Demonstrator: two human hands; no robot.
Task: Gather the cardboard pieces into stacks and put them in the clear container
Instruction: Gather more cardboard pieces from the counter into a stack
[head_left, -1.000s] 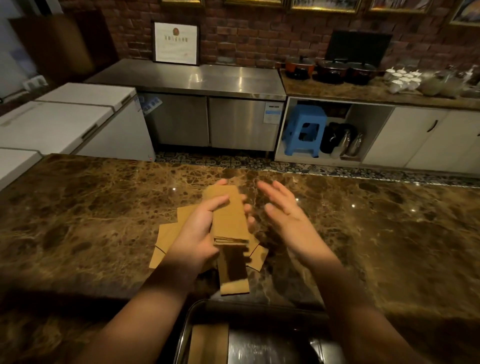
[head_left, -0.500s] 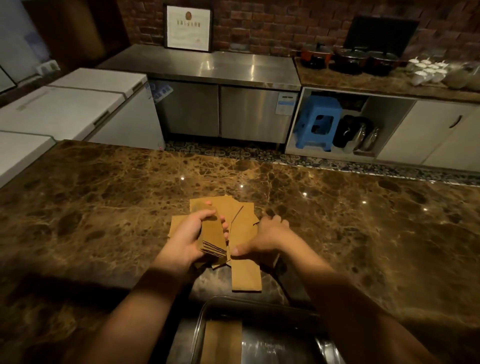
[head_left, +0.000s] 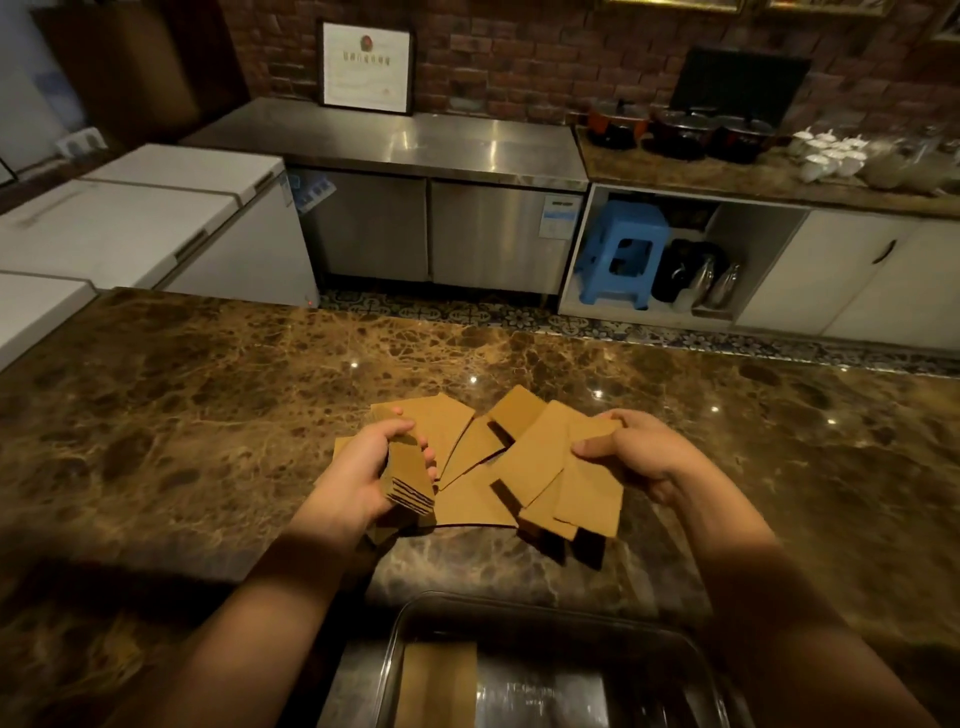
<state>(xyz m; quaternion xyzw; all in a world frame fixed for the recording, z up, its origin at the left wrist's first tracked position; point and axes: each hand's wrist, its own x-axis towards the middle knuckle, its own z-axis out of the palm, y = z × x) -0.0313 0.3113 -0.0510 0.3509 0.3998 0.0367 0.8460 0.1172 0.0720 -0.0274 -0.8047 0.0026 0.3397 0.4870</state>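
Cardboard pieces (head_left: 470, 457) were spread loose over the middle of the brown marble tabletop (head_left: 182, 415), overlapping one another between the two hands. A squared-up stack of cardboard (head_left: 408, 480) was held in the left hand (head_left: 358, 475), fingers wrapped around its long sides, layered edge turned toward the camera. A few fanned pieces (head_left: 566, 483) were pinched by the right hand (head_left: 636, 454), thumb on top, fingers underneath; their near ends were lifted clear of the tabletop, as shown by the shadow below. Clear container (head_left: 696, 654) was seen at the near edge of the tabletop, between the forearms, well short of the loose pieces. One flat cardboard stack (head_left: 439, 686) was already lying inside it at the left side. Stainless cabinet (head_left: 441, 208) and blue stool (head_left: 621, 254) were seen across the aisle behind.
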